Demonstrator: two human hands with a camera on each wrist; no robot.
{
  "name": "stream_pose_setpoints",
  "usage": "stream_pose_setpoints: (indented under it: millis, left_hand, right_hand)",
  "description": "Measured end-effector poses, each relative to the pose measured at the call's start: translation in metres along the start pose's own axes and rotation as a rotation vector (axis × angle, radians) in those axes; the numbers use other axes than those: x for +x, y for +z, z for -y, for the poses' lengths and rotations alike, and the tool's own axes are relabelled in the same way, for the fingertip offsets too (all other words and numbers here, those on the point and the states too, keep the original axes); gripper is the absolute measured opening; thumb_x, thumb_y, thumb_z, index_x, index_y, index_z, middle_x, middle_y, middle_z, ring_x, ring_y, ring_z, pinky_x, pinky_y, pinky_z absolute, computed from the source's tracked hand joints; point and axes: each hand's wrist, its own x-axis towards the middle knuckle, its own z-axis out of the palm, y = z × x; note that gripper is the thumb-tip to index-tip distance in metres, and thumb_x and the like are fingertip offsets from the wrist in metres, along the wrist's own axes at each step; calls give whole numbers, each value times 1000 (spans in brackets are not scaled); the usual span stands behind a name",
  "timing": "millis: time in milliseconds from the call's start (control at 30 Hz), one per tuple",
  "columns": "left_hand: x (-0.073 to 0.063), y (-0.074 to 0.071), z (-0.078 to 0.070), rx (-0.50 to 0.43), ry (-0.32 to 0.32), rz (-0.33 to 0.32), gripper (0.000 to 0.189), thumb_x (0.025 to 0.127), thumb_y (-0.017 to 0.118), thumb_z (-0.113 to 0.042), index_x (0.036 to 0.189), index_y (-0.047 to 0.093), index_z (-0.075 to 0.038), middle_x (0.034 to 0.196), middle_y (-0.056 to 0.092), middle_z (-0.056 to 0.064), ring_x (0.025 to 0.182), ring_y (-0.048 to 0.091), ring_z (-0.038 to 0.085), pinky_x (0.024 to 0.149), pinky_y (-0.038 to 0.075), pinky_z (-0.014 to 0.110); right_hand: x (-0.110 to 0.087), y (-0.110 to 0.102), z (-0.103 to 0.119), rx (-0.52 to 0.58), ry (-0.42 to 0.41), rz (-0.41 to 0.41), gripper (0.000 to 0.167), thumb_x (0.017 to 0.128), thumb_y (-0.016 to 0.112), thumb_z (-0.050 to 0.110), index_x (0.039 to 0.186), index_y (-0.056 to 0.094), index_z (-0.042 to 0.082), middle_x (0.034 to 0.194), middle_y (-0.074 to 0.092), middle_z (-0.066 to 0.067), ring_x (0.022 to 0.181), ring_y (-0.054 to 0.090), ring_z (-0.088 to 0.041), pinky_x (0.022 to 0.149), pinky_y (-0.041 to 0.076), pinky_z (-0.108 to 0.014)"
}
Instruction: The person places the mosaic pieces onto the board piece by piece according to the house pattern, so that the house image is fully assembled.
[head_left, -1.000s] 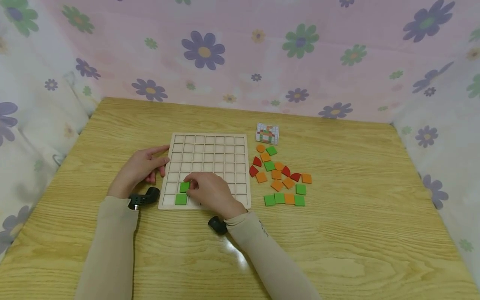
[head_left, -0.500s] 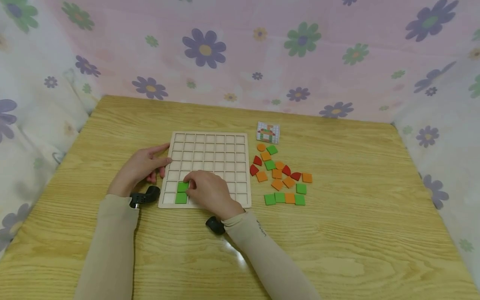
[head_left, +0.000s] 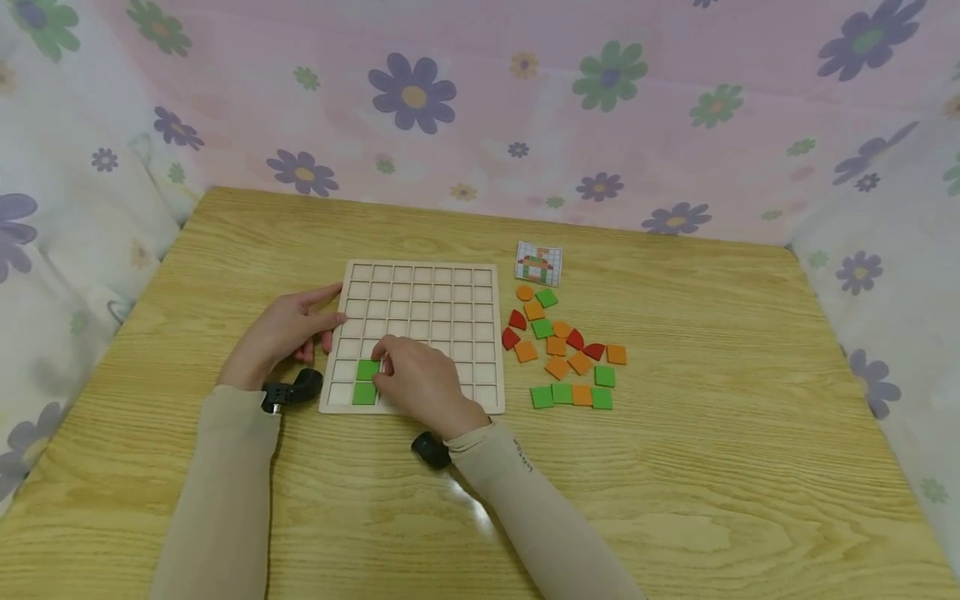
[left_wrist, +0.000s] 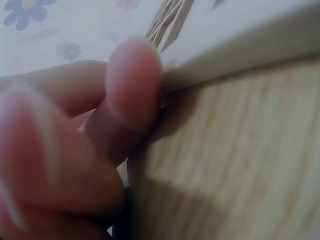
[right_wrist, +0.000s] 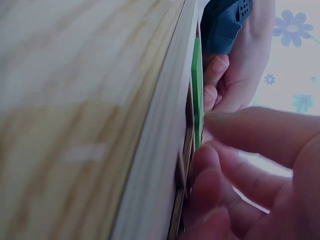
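A pale wooden grid board (head_left: pixel 423 271) lies on the table. Two green square tiles sit in its second column from the left: a lower tile (head_left: pixel 364 393) and, directly above it, an upper tile (head_left: pixel 367 370). My right hand (head_left: pixel 423 379) reaches over the board, its thumb and finger pinching the upper tile at its right side. The right wrist view catches a green tile (right_wrist: pixel 197 90) edge-on beside the fingertips. Along the board's left edge, my left hand (head_left: pixel 281 333) touches the rim with its thumb and extended index finger. A fingertip (left_wrist: pixel 134 82) meets the board's side.
Right of the board lie loose orange squares (head_left: pixel 617 354), green squares (head_left: pixel 604 376), red quarter-round pieces (head_left: pixel 594 352) and an orange round piece (head_left: pixel 524 292). Behind them is a small printed pattern card (head_left: pixel 538 263). Dark devices (head_left: pixel 431 450) are worn at both wrists.
The upper green tile has shifted slightly left and now lines up above the lower one in its cell. My left hand stays at the board's edge.
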Motion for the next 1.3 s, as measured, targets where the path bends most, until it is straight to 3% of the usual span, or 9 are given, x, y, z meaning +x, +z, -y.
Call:
stream_pose_setpoints:
  millis: [133, 367, 600, 800, 933, 1133, 1300]
  left_hand:
    - [-2, -1, -1, -1, -3, -11, 64, 83, 58, -45, 139, 28, -36, 64, 59, 14, 38, 42, 14, 41, 43, 35]
    - [-3, 1, -2, -26, -10, 4, 63, 84, 59, -42, 139, 29, -35, 62, 58, 15, 36, 39, 13, 39, 42, 33]
    - [-1, 3, -2, -33, -30, -5, 64, 84, 59, -42, 139, 28, -36, 63, 59, 14, 37, 40, 13, 39, 41, 32]
    - [-2, 2, -1, -42, 0, 30, 64, 85, 58, -41, 140, 26, -32, 65, 59, 16, 38, 43, 15, 41, 44, 34]
    - [-3, 0, 0, -38, 25, 55, 66, 85, 57, -41, 141, 24, -30, 65, 60, 17, 38, 44, 15, 42, 45, 35]
    - [-4, -1, -1, -26, 12, 42, 66, 84, 59, -42, 140, 26, -33, 65, 60, 16, 40, 45, 17, 43, 45, 36]
    - [-5, 0, -2, -3, 12, 51, 67, 84, 59, -43, 140, 24, -34, 66, 60, 15, 41, 46, 18, 42, 44, 35]
  right_hand:
    - [1, -2, -5, 61, -52, 28, 15, 84, 59, 27, 98, 61, 22, 70, 50, 13, 58, 46, -4, 49, 37, -20]
    - [-6, -12, -16, 161, -150, 91, 15, 89, 52, 20, 98, 64, 21, 76, 52, 11, 69, 47, -6, 63, 38, -21]
    - [-16, -21, -20, 122, -179, 113, 17, 90, 50, 20, 100, 64, 22, 77, 54, 14, 69, 47, -5, 65, 39, -20]
    - [-28, -33, -27, 112, -211, 127, 17, 90, 51, 21, 101, 64, 22, 81, 55, 14, 73, 49, -3, 68, 40, -20]
    - [-40, -41, -39, 132, -204, 109, 17, 91, 52, 22, 102, 65, 21, 81, 56, 14, 73, 50, -3, 67, 42, -21]
    - [-55, -49, -61, 114, -177, 56, 16, 90, 53, 22, 100, 65, 20, 81, 56, 15, 71, 50, -3, 65, 43, -21]
    - [-66, -54, -76, 115, -139, 60, 16, 89, 55, 24, 100, 65, 20, 81, 56, 14, 71, 50, -3, 64, 43, -22]
